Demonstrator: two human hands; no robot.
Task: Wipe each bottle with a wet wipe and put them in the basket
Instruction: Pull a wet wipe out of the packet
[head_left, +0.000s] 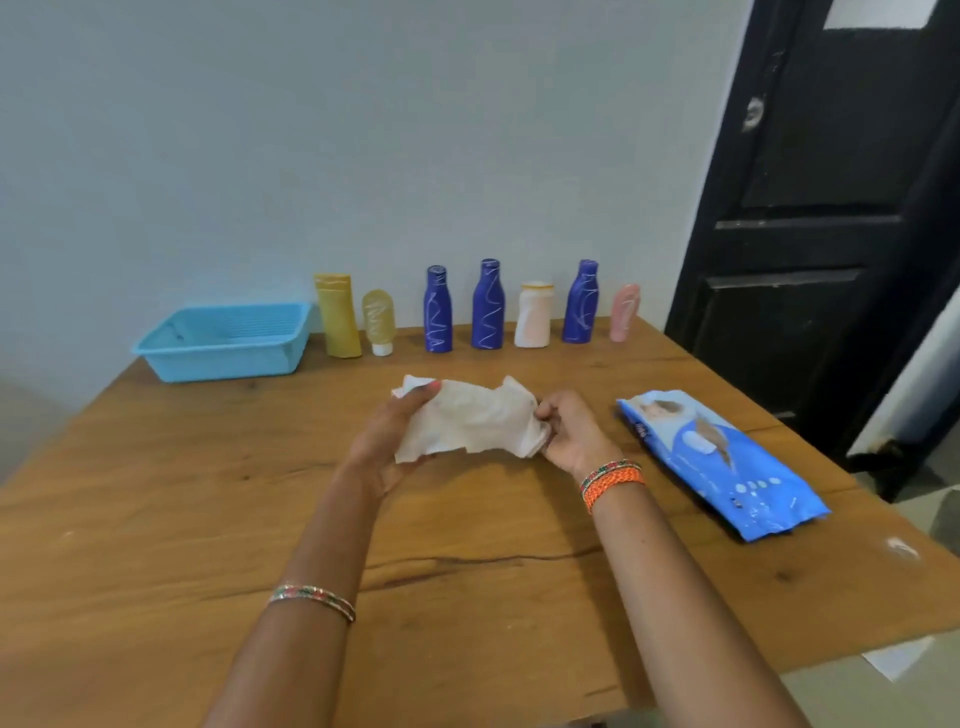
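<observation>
Gripping wet wipe (467, 421), both hands

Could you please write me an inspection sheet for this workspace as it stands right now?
Surface: wooden table with a dark crack across the near part.
Job's things: seven bottles upright in a row by the wall, from the yellow bottle to the pink bottle, with three blue ones between; blue basket at the row's left end, nothing seen inside; wet wipe stretched between the hands; wipe pack lying flat on the right.
Clutter: nothing seen.
Grippers: left hand and right hand both grip the wipe, above the table.
Cables: nothing seen.
Surroundings: pale wall; black door at right.
</observation>
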